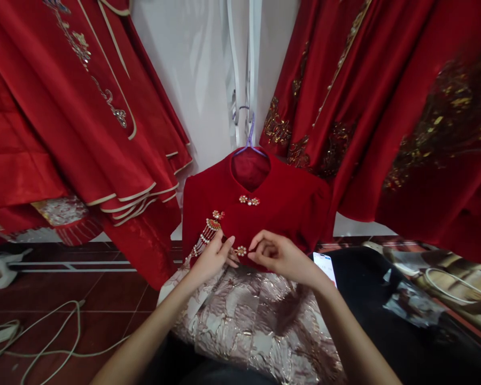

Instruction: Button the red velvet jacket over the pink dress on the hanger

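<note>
A red velvet top [296,208] hangs on a purple hanger [250,140], its lower part lying against a shiny pale floral fabric [240,315]. Beaded flower fasteners [249,200] sit below its neckline, and another flower fastener [241,250] lies between my hands. My left hand [214,258] is left of this lower flower, its fingers curled on the top's cloth. Just right of the flower, my right hand [276,255] pinches thumb and forefinger together; whatever lies between them is too small to make out. A beaded tassel ornament [210,231] hangs beside my left hand.
Red garments with trim [116,155] hang at the left, and embroidered red garments [344,107] at the right. A lit phone [324,267] and a clear plastic bag [414,305] lie on a black surface [361,315]. White cables [64,342] cross the tiled floor.
</note>
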### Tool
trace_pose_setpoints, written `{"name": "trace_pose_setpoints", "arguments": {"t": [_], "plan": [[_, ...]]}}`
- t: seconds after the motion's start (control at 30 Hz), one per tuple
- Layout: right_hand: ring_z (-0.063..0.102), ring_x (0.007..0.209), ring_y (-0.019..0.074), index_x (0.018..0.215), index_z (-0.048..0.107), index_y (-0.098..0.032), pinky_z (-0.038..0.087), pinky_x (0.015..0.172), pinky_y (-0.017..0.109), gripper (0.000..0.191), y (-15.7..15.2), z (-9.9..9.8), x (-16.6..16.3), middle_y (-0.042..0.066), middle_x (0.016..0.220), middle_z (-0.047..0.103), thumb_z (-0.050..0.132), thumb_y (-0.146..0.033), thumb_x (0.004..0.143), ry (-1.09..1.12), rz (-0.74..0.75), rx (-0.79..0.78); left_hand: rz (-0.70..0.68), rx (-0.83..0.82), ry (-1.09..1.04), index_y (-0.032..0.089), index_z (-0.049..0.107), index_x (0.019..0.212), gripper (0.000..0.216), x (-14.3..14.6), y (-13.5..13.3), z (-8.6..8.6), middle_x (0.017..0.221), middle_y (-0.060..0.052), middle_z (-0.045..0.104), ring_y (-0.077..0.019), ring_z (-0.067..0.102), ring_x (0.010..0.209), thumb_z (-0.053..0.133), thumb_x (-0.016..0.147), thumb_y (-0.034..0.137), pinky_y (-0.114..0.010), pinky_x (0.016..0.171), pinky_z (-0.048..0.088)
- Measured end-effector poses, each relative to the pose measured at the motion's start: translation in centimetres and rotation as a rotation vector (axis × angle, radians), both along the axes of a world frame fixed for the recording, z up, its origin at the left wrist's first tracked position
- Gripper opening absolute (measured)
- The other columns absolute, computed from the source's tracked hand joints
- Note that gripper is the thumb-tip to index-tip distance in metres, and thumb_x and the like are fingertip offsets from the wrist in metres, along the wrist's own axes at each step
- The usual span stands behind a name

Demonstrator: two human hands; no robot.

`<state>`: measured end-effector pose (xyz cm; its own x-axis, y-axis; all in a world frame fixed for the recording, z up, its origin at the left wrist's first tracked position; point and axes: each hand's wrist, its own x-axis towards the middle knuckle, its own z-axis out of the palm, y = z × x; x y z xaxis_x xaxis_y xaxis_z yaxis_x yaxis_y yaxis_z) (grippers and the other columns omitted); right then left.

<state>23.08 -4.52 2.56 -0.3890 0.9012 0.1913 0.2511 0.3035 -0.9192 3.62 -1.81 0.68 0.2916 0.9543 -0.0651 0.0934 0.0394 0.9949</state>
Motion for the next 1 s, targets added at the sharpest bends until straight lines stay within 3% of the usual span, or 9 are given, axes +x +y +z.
{"name": "trace_pose_setpoints", "arguments": {"t": [0.17, 0.33, 0.47, 0.57, 0.67, 0.77, 0.83, 0.93, 1.0], "plan": [[0.062, 0.076, 0.0135, 0.101, 0.054, -0.020, 0.051, 0.069, 0.027, 0.029, 0.2, -1.0, -0.3, 0.002, 0.084, 0.064, 0.065, -0.037, 0.080, -0.038, -0.035, 0.009, -0.069, 0.014, -0.006, 0.019, 0.034, 0.108, 0.054, -0.3, -0.2, 1.1, 0.062, 0.002, 0.063, -0.0195, 0.067, 0.054, 0.058, 0.078, 0.057, -0.028, 0.048, 0.054], [0.061, 0.077, 0.0140, 0.092, 0.056, -0.019, 0.051, 0.065, 0.026, 0.026, 0.9, -1.7, -1.6, 0.002, 0.084, 0.063, 0.068, -0.038, 0.077, 0.015, -0.074, -0.008, -0.211, -0.025, 0.067, 0.018, 0.042, 0.101, 0.044, -1.2, -0.2, 1.9, 0.070, -0.004, 0.070, -0.0205, 0.071, 0.066, 0.059, 0.080, 0.052, -0.029, 0.058, 0.056], [0.061, 0.069, 0.0121, 0.082, 0.052, -0.020, 0.051, 0.062, 0.025, 0.026, 1.3, -2.2, -2.3, 0.000, 0.079, 0.061, 0.071, -0.035, 0.073, 0.088, -0.129, -0.013, -0.206, 0.028, 0.144, 0.016, 0.048, 0.087, 0.032, -2.1, 0.1, 2.7, 0.084, -0.009, 0.072, -0.0183, 0.071, 0.075, 0.059, 0.082, 0.046, -0.027, 0.065, 0.055], [0.061, 0.066, 0.0115, 0.079, 0.052, -0.020, 0.052, 0.061, 0.025, 0.027, 1.6, -2.5, -2.5, 0.000, 0.077, 0.062, 0.072, -0.035, 0.072, 0.132, -0.186, 0.012, -0.219, 0.078, 0.142, 0.014, 0.054, 0.092, 0.030, -3.0, 0.4, 3.4, 0.097, -0.011, 0.071, -0.0183, 0.071, 0.081, 0.059, 0.083, 0.042, -0.028, 0.069, 0.055], [0.062, 0.068, 0.0129, 0.080, 0.055, -0.020, 0.051, 0.061, 0.025, 0.028, 2.0, -2.9, -2.4, 0.001, 0.076, 0.064, 0.074, -0.037, 0.070, 0.147, -0.242, 0.028, -0.185, 0.172, 0.209, 0.014, 0.058, 0.098, 0.029, -4.1, 0.8, 3.8, 0.095, -0.011, 0.071, -0.0178, 0.070, 0.081, 0.059, 0.082, 0.038, -0.030, 0.070, 0.055], [0.064, 0.071, 0.0142, 0.083, 0.058, -0.020, 0.051, 0.062, 0.025, 0.026, 2.4, -3.2, -2.1, 0.002, 0.077, 0.065, 0.073, -0.038, 0.072, 0.136, -0.297, 0.054, -0.068, 0.342, 0.459, 0.015, 0.062, 0.089, 0.018, -5.5, 1.5, 3.4, 0.085, -0.006, 0.070, -0.0159, 0.067, 0.075, 0.059, 0.079, 0.030, -0.028, 0.068, 0.053], [0.064, 0.072, 0.0142, 0.085, 0.058, -0.020, 0.052, 0.063, 0.025, 0.023, 2.6, -3.2, -1.9, 0.002, 0.079, 0.065, 0.070, -0.036, 0.075, 0.124, -0.306, 0.075, -0.086, 0.354, 0.602, 0.015, 0.061, 0.083, 0.013, -6.2, 1.9, 2.5, 0.080, -0.004, 0.069, -0.0153, 0.066, 0.072, 0.062, 0.073, 0.024, -0.027, 0.066, 0.051], [0.063, 0.074, 0.0140, 0.091, 0.055, -0.020, 0.051, 0.060, 0.023, 0.019, 2.4, -3.0, -2.0, 0.001, 0.081, 0.064, 0.065, -0.032, 0.079, 0.118, -0.303, 0.114, -0.208, 0.243, 0.577, 0.015, 0.059, 0.081, 0.018, -6.5, 2.5, 0.9, 0.077, -0.004, 0.069, -0.0156, 0.066, 0.072, 0.067, 0.066, 0.022, -0.026, 0.066, 0.052], [0.063, 0.076, 0.0133, 0.093, 0.053, -0.021, 0.051, 0.060, 0.022, 0.015, 2.1, -2.9, -2.2, 0.001, 0.084, 0.062, 0.061, -0.028, 0.083, 0.100, -0.227, 0.163, -0.212, 0.211, 0.517, 0.015, 0.058, 0.081, 0.020, -6.1, 2.5, 0.2, 0.077, -0.005, 0.069, -0.0155, 0.066, 0.072, 0.068, 0.065, 0.023, -0.026, 0.067, 0.052]]}}
